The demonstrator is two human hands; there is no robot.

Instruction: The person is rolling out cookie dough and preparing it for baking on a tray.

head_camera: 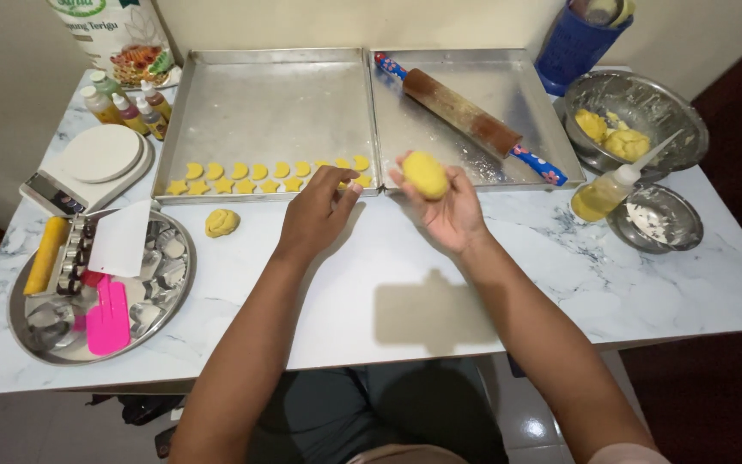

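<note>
My right hand (450, 210) is raised palm up above the marble table (388, 283) and holds an oval lump of yellow dough (425, 174). My left hand (318, 210) reaches to the front edge of the left baking tray (268, 103), its fingertips at the right end of two rows of yellow cut-out dough shapes (259, 178); whether it pinches one is hidden. A smaller dough lump (221, 222) lies on the table to the left of that hand.
A rolling pin (465, 116) lies in the right tray (483, 86). A steel bowl with dough (637, 116), an oil squeeze bottle (616, 187) and a small steel dish (656, 219) stand at right. At left are a round tray of cutters (100, 288), a scale (88, 167) and small bottles (130, 107).
</note>
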